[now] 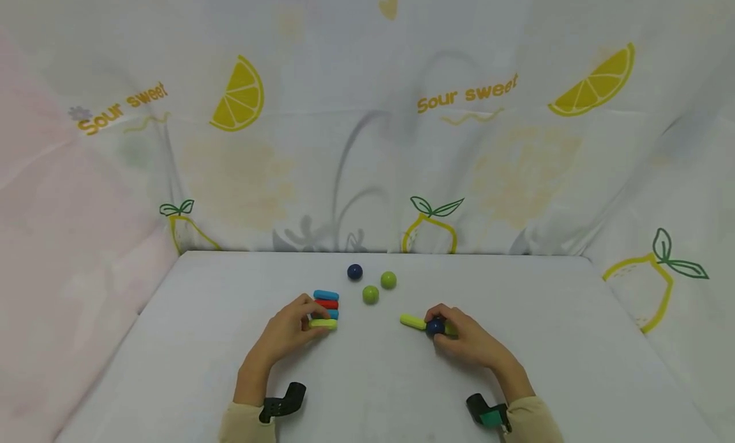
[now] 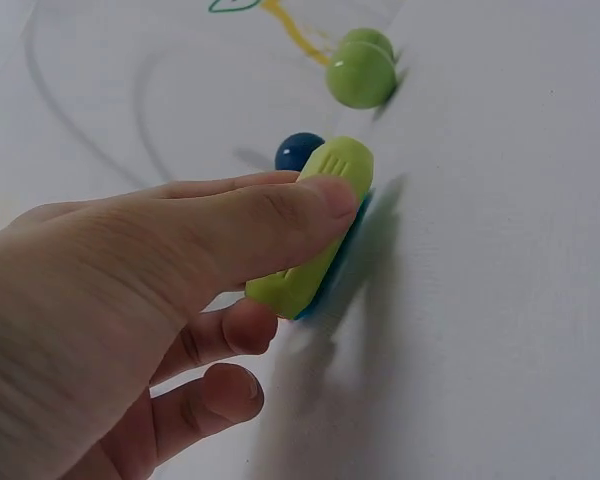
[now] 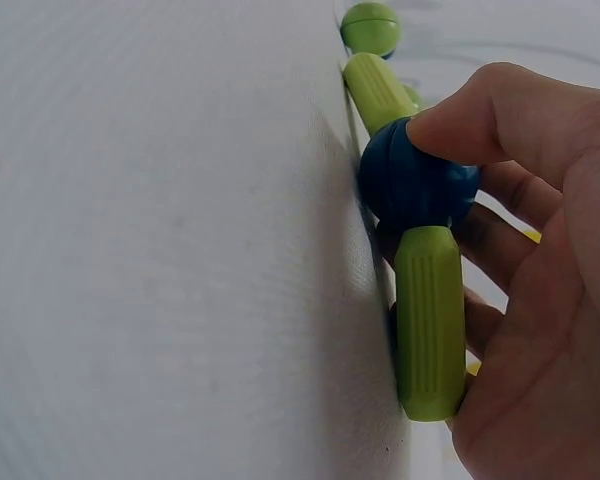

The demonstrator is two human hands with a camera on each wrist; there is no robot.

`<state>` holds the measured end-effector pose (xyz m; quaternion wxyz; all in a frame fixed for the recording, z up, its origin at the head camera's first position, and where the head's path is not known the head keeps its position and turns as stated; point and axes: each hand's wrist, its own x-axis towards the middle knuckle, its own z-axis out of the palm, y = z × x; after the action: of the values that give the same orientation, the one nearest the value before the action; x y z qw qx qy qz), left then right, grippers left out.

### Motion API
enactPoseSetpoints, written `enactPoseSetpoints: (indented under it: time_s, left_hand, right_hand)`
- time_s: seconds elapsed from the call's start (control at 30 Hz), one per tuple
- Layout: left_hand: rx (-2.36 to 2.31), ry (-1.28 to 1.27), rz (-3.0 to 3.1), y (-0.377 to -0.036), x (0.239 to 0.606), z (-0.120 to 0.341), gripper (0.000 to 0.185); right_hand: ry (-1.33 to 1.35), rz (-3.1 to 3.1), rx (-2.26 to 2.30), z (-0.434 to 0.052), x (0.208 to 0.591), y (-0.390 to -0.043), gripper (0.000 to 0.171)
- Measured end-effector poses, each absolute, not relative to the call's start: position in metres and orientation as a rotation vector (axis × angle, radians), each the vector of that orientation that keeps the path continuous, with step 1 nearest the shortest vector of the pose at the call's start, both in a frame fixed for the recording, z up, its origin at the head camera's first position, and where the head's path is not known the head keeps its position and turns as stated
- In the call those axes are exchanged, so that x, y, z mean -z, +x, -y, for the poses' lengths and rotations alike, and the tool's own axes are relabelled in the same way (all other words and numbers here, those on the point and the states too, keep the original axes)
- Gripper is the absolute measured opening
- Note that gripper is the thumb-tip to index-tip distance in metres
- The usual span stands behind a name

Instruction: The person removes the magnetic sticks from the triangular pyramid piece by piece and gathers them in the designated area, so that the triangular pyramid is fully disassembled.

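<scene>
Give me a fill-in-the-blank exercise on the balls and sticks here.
1. The right hand holds a ball coloured ____.
2. Besides that one, the table bears ____ balls.
3. Two of the unheld balls are ____.
4. The stick between two blue sticks is ____.

Missing words: blue; three; green; red.

Between left hand [image 1: 289, 331] and right hand [image 1: 469, 337], I have passage over the table [image 1: 367, 379]; beyond, three balls [image 1: 370, 295] obstruct the way.
</scene>
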<state>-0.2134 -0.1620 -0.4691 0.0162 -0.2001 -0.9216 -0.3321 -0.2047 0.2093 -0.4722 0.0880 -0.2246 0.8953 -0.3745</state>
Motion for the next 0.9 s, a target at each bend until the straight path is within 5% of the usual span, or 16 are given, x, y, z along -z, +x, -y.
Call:
enactPoseSetpoints:
  time_s: [0.9]
  left_hand:
    - [1.058,-0.498,2.894,-0.2160,0.4765,0.1592,0.026]
  right_hand:
    - [-0.684,-2.655,1.149,-0.2071,0.4721,-0.2046,0.029]
